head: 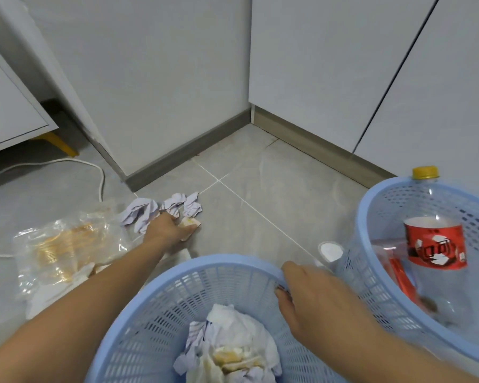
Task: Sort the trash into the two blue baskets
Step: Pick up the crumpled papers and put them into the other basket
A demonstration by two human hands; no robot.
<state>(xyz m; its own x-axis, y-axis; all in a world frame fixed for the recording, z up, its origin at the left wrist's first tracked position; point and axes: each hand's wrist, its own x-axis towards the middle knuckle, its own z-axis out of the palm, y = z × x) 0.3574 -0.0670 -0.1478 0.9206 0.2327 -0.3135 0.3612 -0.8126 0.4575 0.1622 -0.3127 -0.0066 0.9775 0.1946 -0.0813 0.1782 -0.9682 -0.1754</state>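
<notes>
Left hand [165, 226]: reaches out to the floor [260, 172], fingers curled round a stained scrap [190, 223]. Crumpled papers [163, 207]: on the floor just beyond that hand. Greasy plastic bag [64, 250]: on the floor, left of the forearm. Right hand [313, 299]: grips the rim of the near basket [177, 275], which holds soiled tissues [233, 346]. Right basket [376, 203]: holds a bottle [434, 239] with red label, yellow cap. White lid [329, 250]: between the baskets.

Only print in view was on the red label [435, 243] of the clear plastic bottle [437, 244] in the right blue basket [376, 205]: white characters, too blurred to read. Nothing else carried text.
</notes>
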